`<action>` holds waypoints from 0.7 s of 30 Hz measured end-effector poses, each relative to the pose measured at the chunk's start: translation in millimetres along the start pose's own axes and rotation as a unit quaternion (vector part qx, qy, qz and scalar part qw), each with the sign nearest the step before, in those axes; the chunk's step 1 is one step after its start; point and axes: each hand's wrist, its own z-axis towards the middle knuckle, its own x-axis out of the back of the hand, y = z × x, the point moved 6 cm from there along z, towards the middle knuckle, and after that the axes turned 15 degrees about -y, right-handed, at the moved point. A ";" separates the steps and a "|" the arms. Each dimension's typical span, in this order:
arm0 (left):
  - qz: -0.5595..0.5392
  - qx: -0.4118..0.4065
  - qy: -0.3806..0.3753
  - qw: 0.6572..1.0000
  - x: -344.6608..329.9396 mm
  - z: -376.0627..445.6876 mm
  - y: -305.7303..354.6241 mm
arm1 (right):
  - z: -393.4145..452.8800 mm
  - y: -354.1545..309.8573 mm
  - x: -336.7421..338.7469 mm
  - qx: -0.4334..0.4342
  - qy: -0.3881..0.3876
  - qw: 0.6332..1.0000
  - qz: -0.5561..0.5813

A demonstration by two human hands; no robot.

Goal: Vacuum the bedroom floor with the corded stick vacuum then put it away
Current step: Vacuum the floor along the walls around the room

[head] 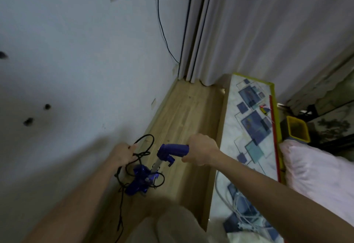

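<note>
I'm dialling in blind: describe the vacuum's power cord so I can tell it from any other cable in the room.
Start at the wooden floor strip between the white wall and the bed. There the right hand holds the blue vacuum by its handle. Its cord is the black one in loose loops gathered in the left hand, unlike the thin black cable running down the wall to the curtain.

Head view, steeply downward, close

Open wooden floor (pixel 183 120) runs up the middle of the frame toward the curtain (pixel 249 32); wall (pixel 76 51) hems it left, desk (pixel 249 127) right, looped black cord (pixel 142 143) clutters lower centre.
</note>
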 end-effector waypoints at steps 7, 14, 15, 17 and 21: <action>-0.008 0.013 0.025 1.000 -13.9 -16.7 -8.1 | -8.3 -15.0 -31.4 0.010 0.030 0.999 -0.031; -0.046 0.016 0.030 0.998 -39.5 -29.7 -0.8 | -2.8 4.5 -41.6 0.024 0.029 0.998 -0.041; -0.047 0.016 0.029 0.998 -43.3 -32.4 -0.8 | 0.5 7.9 -37.0 0.024 0.026 0.998 -0.046; -0.041 0.016 0.030 0.999 -51.1 -37.7 -0.6 | 5.5 17.1 -29.9 0.025 0.018 0.998 -0.054; -0.048 0.020 0.043 0.998 -60.8 -47.1 -3.7 | 3.1 36.7 -26.3 0.030 -0.005 0.996 -0.079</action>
